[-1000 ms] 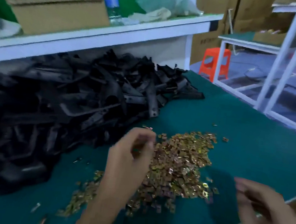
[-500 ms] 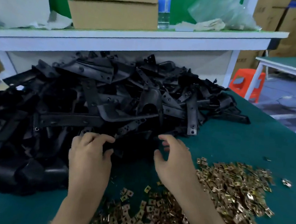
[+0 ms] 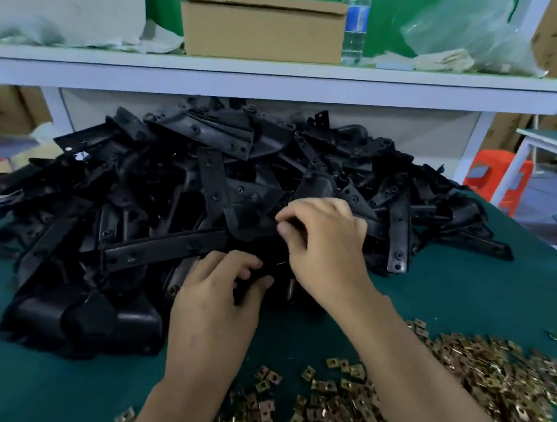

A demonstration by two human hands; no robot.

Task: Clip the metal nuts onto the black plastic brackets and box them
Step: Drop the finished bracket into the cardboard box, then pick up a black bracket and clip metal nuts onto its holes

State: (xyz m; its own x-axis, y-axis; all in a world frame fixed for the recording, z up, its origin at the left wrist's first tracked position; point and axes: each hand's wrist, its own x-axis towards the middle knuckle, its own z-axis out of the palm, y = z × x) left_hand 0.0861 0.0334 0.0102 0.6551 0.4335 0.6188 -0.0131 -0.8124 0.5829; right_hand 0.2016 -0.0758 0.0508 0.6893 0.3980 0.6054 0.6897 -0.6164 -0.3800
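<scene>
Since the black plastic brackets (image 3: 215, 176), heaped mid-frame, are looking stiff, light and tangled, you are best gripping a flat strip end; your left hand (image 3: 220, 297) is curling round one at the pile's near edge, your right hand (image 3: 325, 240) is pinching another just above, metal nuts (image 3: 479, 376) lying lower right.

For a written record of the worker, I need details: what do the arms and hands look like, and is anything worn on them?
The left forearm and the right forearm are bare; no sleeves show. The left grip and the right grip wear no gloves. No watch, bracelet or ring is visible on the parts that show.
</scene>
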